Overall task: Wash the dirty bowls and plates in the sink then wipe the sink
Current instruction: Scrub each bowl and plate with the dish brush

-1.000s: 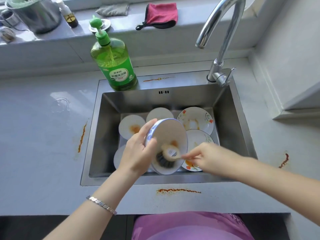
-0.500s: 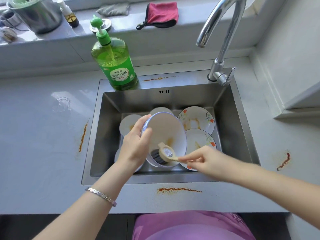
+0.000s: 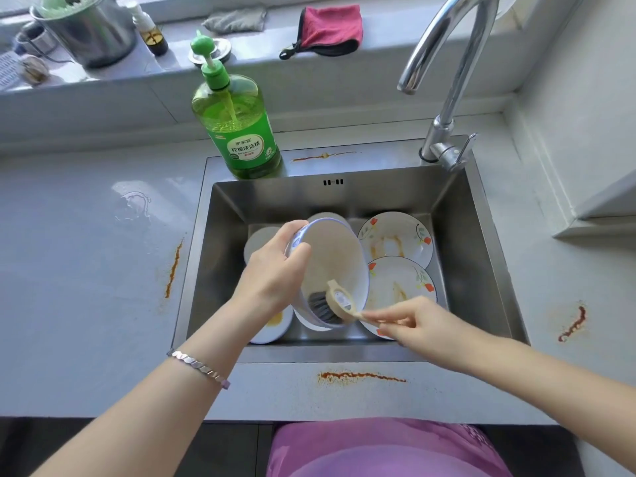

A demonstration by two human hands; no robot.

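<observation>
While the left hand (image 3: 275, 270) grips the tilted bowl (image 3: 339, 256), the right hand (image 3: 409, 321) pinches the brush (image 3: 335, 302) inside it.

The single head-worn view looks steeply down, close over the sink (image 3: 220, 242) and counter (image 3: 86, 270).

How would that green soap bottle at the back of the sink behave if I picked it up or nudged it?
Probably heavy for its size: the soap bottle looks nearly full of green liquid. Pushed near the pump it might tip, being tall on the narrow sink rim. Its smooth plastic may be slippery when wet.
</observation>
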